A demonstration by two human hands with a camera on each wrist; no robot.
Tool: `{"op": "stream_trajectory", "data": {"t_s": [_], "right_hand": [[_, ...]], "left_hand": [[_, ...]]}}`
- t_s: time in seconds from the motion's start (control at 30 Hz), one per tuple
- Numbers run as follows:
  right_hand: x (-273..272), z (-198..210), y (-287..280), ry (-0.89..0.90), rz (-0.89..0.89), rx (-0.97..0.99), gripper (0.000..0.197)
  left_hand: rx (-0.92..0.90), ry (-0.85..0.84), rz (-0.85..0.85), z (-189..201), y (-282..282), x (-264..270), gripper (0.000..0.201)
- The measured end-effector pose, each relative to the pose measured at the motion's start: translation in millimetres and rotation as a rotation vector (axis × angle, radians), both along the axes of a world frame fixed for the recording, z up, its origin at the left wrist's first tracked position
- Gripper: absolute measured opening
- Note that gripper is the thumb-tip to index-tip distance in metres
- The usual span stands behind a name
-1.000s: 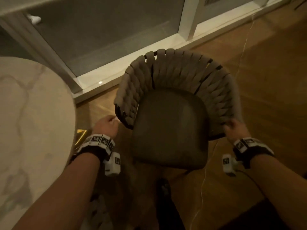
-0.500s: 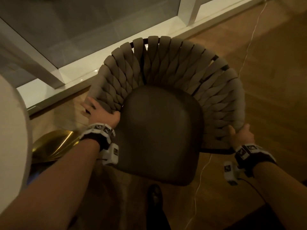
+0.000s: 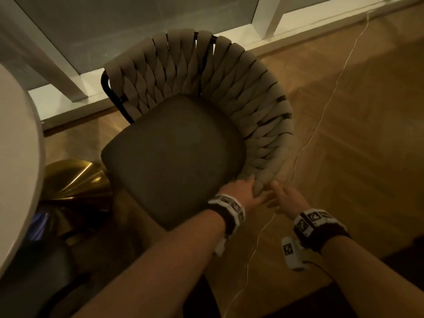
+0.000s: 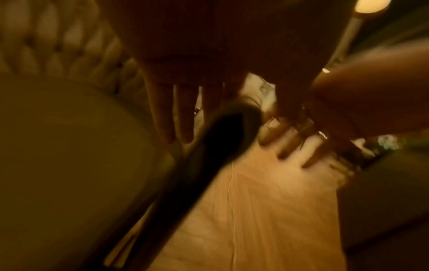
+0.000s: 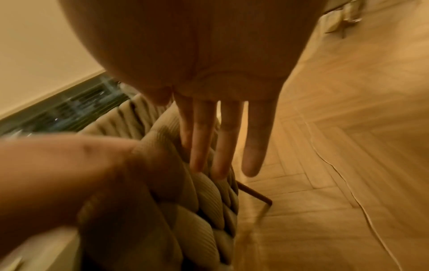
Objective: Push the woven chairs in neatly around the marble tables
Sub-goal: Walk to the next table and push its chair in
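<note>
The woven chair [image 3: 220, 88] stands on the wooden floor, its dark seat cushion [image 3: 172, 157] angled toward the marble table [image 3: 18, 157] at the left. Both hands meet at the near right end of the woven backrest. My left hand [image 3: 243, 191] reaches across the seat corner, and the left wrist view shows its fingers [image 4: 183, 117] straight beside the dark frame bar [image 4: 209, 146]. My right hand [image 3: 282, 196] lies with straight fingers [image 5: 223, 143] flat on the outside of the weave [image 5: 204, 201]. Neither hand curls round anything.
The table's gold base [image 3: 75, 180] sits just left of the seat. A white window frame [image 3: 68, 76] runs behind the chair. A thin white cable [image 3: 321, 115] trails over the floor to the right. A dark seat [image 3: 34, 271] lies at the bottom left.
The chair has swung round so its seat front points toward the table. My left hand left the backrest's left end and came across beside my right hand.
</note>
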State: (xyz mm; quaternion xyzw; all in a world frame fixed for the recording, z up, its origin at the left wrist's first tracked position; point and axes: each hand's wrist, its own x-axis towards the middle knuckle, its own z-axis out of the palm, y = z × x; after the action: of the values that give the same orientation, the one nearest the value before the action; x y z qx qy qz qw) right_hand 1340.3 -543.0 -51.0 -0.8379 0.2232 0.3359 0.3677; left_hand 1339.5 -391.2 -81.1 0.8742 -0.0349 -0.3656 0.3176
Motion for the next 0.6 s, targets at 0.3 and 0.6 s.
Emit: {"op": "stream_trajectory", "data": {"t_s": [0.3,0.6], "right_hand": [[15.4,-2.7,25.4,-0.024,-0.188,-0.001,0.061],[0.9,-42.7,121.0,-0.005,-0.192,0.233,0.057]], "left_hand": [[0.136,-0.01,0.012,-4.1,27.2,-41.4,0.047],[0.207,0.029,0.183,7.4,152.0,-106.2,0.047]]}}
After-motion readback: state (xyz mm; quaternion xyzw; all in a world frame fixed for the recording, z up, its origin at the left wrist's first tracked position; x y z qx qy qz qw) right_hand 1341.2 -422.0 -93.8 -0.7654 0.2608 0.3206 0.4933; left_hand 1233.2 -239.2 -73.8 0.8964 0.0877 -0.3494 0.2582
